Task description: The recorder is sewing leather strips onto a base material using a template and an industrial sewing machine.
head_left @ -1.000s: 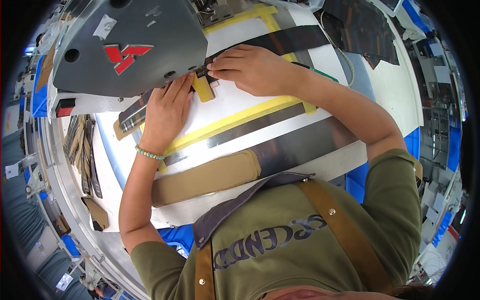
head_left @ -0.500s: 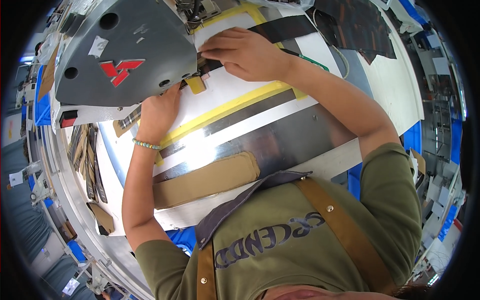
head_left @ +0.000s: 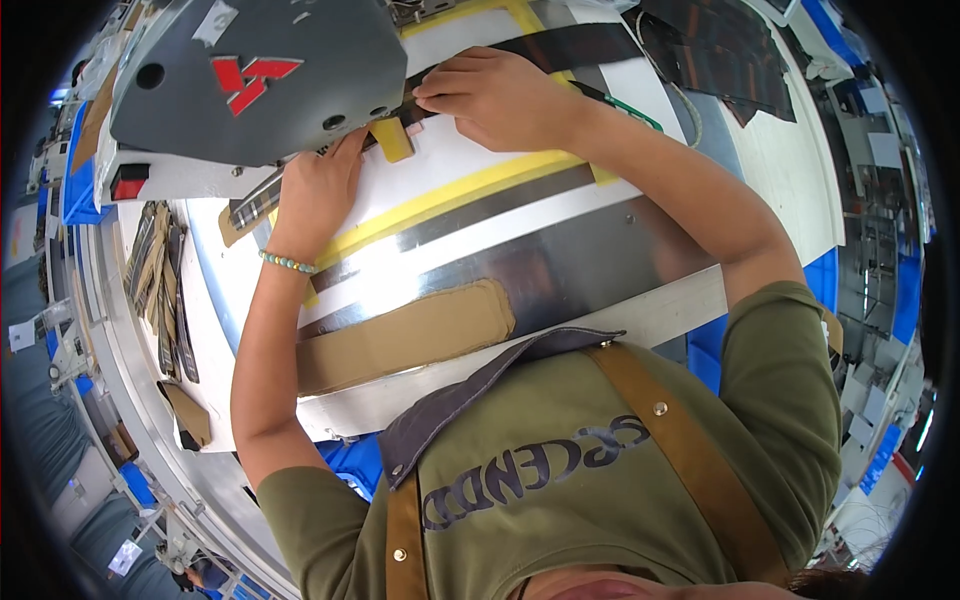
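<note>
A grey sewing machine head (head_left: pixel 290 90) fills the upper left and hides part of the work beneath it. My left hand (head_left: pixel 322 195), with a beaded bracelet at the wrist, is closed over a plaid fabric strip (head_left: pixel 262 200) backed in tan at the machine's lower edge. My right hand (head_left: pixel 510 100) has its fingers bunched together on a dark strip (head_left: pixel 590 45) that runs off to the upper right; its fingertips are close to the machine head. Between the hands, a yellow block (head_left: pixel 391 141) sits on the white work surface. Whether both strips are one piece is hidden.
Green-handled snips (head_left: pixel 630 112) lie beside my right wrist. Dark sheet material (head_left: pixel 715 55) rests at the upper right. A tan cardboard piece (head_left: pixel 410 338) lies along the near metal plate. Several cut strips (head_left: pixel 160 290) are piled at left. Yellow tape (head_left: pixel 450 200) borders the white surface.
The view has shifted slightly, so the machine head appears higher. My right fingers sit slightly farther right in the picture. Both hands stay at the strips.
</note>
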The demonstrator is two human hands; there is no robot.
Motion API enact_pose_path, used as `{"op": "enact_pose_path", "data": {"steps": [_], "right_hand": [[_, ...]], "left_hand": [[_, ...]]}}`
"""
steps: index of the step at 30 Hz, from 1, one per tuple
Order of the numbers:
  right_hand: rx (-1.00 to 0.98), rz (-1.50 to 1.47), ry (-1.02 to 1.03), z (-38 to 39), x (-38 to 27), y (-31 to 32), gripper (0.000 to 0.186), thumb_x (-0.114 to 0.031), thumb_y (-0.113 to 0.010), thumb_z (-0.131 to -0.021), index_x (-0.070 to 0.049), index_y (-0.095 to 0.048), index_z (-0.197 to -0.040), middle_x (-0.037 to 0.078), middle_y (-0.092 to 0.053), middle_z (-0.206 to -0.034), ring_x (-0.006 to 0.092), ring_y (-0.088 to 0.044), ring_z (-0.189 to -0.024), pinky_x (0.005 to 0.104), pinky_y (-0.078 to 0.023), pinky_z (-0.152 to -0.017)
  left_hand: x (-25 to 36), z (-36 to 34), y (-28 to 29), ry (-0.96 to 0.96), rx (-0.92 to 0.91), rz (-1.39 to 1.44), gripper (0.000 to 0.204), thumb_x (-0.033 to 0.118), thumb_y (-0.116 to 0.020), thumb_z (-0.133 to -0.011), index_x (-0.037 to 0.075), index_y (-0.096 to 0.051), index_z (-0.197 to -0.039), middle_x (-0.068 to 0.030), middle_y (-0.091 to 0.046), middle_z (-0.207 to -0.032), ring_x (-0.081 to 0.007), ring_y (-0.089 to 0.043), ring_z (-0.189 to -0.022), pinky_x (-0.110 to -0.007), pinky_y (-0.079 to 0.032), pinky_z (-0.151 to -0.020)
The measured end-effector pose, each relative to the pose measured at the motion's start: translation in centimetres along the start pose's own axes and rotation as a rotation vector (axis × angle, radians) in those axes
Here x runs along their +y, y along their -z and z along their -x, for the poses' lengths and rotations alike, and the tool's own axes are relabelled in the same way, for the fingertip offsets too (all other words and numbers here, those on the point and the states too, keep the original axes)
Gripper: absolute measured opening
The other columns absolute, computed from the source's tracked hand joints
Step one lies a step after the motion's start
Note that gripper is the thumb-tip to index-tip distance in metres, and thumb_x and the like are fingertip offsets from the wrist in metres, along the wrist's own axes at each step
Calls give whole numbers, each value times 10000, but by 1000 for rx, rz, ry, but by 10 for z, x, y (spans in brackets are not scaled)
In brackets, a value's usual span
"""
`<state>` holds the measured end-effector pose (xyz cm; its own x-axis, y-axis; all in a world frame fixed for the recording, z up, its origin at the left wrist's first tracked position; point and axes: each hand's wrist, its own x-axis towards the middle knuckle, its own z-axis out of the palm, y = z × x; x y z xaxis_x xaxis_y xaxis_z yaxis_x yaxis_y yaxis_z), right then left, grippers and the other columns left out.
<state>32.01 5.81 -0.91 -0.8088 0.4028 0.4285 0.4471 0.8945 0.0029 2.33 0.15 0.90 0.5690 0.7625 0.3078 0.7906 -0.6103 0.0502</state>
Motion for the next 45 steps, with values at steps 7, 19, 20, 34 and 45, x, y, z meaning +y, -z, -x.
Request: {"op": "enact_pose_path", "data": {"steps": [7,19,20,34,45], "right_hand": [[1,-78,27,-2,-27,18,479,-162,-739,-894,-177,-716,-1373,60,-666,-1362,270,-599,-1292,445,-483,-1106],[96,-102,52,-2,-20,6,361,-99,-720,-902,-57,-765,-1258,37,-720,-1340,229,-638,-1294,415,-519,-1092],[69,-106,28,-2,-20,5,376,-69,-716,-914,-62,-750,-1288,47,-724,-1335,248,-643,-1293,431,-518,-1109],[44,-23,15,-5,-19,13,376,-82,-744,-847,-79,-781,-1221,3,-727,-1241,196,-702,-1194,370,-553,-1046],[27,-2,48,-3,-14,16,349,-85,-729,-893,-88,-773,-1240,18,-715,-1306,212,-694,-1220,378,-561,-1050]], "left_hand": [[11,13,8,1,-20,31,534,-3,-672,-935,85,-672,-1462,-98,-716,-1392,-274,-653,-941,-354,-513,-875],[11,14,7,21,40,129,500,-29,-688,-913,57,-708,-1406,-104,-730,-1326,-353,-646,-1105,-430,-526,-1042],[11,15,7,26,42,131,500,-29,-688,-913,57,-708,-1406,-104,-730,-1326,-353,-646,-1105,-430,-526,-1042],[11,14,9,-7,81,116,465,23,-700,-951,61,-708,-1415,-89,-724,-1359,-337,-644,-1108,-413,-528,-1039],[10,15,8,-25,47,30,467,61,-710,-952,68,-703,-1419,-66,-729,-1342,-274,-665,-1000,-390,-529,-984]]}}
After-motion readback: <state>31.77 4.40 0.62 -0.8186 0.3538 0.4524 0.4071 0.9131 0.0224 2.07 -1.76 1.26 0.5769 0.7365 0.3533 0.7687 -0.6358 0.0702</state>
